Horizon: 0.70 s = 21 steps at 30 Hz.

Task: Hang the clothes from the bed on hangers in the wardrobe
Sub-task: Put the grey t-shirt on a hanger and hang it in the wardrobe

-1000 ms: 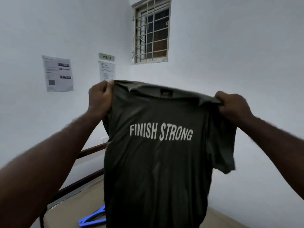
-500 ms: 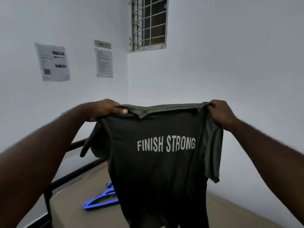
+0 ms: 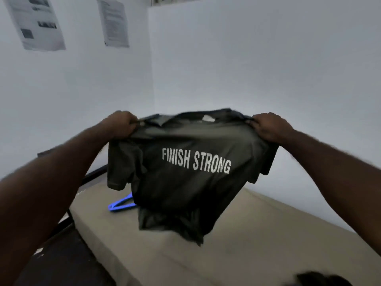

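- Left hand (image 3: 120,124) and right hand (image 3: 268,125): each grips one shoulder of the dark T-shirt (image 3: 185,172), fingers curled into the fabric.
- T-shirt: spread between the hands above the bed (image 3: 257,234), lettering "FINISH STRONG" facing the camera.
- Blue hanger (image 3: 120,205): lying on the bed, partly behind the shirt.

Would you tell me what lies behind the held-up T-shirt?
A blue hanger lies on the mattress, partly showing; the T-shirt covers its rest and anything else there.
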Each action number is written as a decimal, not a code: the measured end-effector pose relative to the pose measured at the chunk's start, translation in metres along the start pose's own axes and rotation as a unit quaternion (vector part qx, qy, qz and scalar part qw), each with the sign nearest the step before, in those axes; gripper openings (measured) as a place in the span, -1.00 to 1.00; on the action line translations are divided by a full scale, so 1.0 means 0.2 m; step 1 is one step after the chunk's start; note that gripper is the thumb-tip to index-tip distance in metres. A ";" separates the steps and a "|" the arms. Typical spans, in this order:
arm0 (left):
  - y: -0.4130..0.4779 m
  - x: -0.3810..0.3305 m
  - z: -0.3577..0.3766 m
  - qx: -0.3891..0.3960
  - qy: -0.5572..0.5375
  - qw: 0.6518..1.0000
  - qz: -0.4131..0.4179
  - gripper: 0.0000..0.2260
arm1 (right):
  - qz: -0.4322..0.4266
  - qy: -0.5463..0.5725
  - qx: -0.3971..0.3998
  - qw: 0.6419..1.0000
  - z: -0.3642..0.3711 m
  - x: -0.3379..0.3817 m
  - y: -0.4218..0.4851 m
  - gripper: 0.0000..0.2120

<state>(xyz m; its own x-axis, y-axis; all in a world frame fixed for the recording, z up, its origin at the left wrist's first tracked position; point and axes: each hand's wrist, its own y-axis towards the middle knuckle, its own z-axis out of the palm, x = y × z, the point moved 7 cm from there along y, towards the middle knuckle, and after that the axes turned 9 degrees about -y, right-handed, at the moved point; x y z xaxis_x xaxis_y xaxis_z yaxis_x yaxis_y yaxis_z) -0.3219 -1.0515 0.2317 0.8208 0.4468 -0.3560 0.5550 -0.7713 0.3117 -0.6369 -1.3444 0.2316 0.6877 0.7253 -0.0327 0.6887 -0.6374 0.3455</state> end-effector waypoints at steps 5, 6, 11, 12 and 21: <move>-0.24 0.20 0.47 0.196 -0.035 0.979 -0.036 -0.79 | -0.040 -0.003 0.153 0.987 0.43 0.09 -0.26 -0.69; -0.28 0.23 0.53 0.204 -0.047 0.977 -0.039 -0.78 | -0.039 -0.003 0.162 0.986 0.49 0.10 -0.31 -0.67; -0.47 0.42 0.80 0.247 -0.095 0.963 -0.052 -0.70 | 0.012 0.024 0.211 0.977 0.72 0.08 -0.52 -0.59; -0.50 0.44 0.84 0.259 -0.101 0.959 -0.049 -0.70 | 0.019 0.021 0.221 0.975 0.75 0.08 -0.56 -0.55; -0.40 0.48 0.87 0.315 -0.168 0.934 -0.028 -0.63 | 0.042 0.010 0.254 0.966 0.80 0.09 -0.60 -0.51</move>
<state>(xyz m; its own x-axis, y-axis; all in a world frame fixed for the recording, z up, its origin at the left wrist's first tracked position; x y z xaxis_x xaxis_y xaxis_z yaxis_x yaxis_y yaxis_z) -0.3101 -1.0261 0.0183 0.6454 0.4090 -0.6451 0.3198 -0.9117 -0.2580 -0.6711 -1.2961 0.0392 0.7454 0.6666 -0.0038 0.6577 -0.7364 -0.1584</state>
